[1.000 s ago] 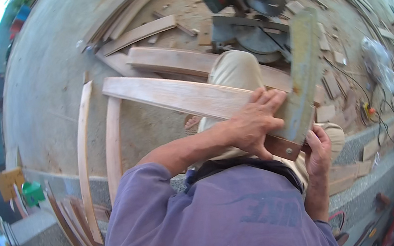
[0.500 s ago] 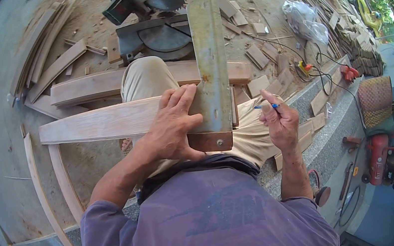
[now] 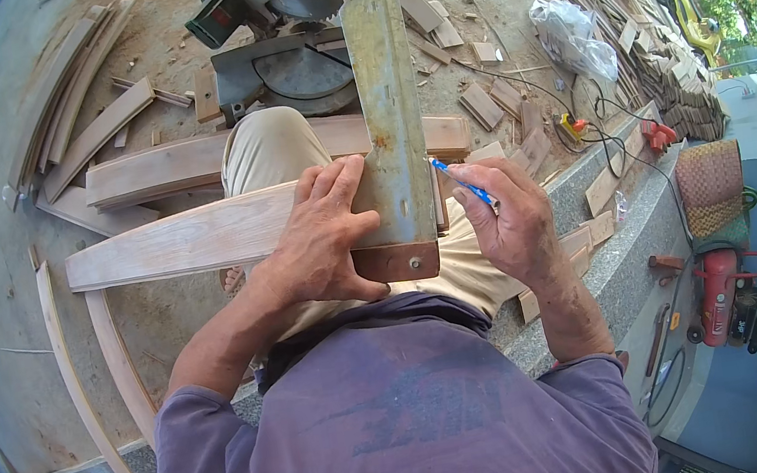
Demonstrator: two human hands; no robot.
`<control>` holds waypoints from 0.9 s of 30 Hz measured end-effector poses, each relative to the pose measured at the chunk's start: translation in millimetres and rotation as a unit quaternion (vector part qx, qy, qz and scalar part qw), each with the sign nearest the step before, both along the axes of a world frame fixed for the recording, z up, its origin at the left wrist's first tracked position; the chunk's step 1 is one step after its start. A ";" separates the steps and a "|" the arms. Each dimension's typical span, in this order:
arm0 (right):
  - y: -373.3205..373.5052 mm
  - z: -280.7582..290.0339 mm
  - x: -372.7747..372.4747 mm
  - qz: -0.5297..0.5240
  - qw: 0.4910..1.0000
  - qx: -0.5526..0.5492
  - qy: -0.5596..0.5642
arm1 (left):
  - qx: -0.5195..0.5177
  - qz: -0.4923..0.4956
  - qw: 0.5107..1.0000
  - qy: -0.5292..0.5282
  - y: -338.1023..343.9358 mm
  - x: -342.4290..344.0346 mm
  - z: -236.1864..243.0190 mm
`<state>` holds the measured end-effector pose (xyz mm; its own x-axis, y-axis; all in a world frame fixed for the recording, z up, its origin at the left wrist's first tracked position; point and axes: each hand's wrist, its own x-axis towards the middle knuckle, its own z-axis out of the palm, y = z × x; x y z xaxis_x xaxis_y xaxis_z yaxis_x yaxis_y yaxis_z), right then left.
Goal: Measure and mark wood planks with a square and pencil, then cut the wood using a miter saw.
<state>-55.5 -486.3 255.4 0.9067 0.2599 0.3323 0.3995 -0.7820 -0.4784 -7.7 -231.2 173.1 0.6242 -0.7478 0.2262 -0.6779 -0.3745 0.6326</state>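
Note:
A pale wooden board (image 3: 180, 238) lies crosswise over my lap, its right end under a large worn metal square (image 3: 393, 118). The square has a long greyish blade pointing away from me and a brown wooden stock (image 3: 397, 263) along the board's near edge. My left hand (image 3: 325, 234) clamps square and board together, fingertips at the far edge and thumb at the stock. In my right hand (image 3: 513, 217) a blue pencil (image 3: 468, 182) is pinched, its tip at the right edge of the blade. The board's part under the blade is hidden.
Beyond my knees stands a mitre saw (image 3: 285, 56) with a bare toothed blade. Curved boards (image 3: 166, 170) lie before it, offcuts (image 3: 481, 106) to its right. Cables (image 3: 610, 126) run by a granite ledge (image 3: 632, 249) at right, near a red compressor (image 3: 719, 295). Curved slats (image 3: 79, 375) lean at left.
My right hand has moved left and away from me, bringing the pencil tip to the square's blade edge. My left hand keeps its hold; the whole view has shifted slightly.

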 end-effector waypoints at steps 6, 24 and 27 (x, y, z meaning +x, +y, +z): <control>2.6 3.8 5.7 0.015 1.000 -0.022 0.000 | -0.015 0.010 1.000 -0.009 -0.7 -1.3 -3.6; -30.5 -4.9 -60.2 -0.095 0.930 0.170 0.312 | 0.012 0.030 0.999 -0.009 -1.0 -9.2 -10.0; -25.4 -33.3 -68.2 -0.148 0.894 0.263 0.332 | 0.051 0.048 0.998 -0.003 12.7 -24.1 -14.0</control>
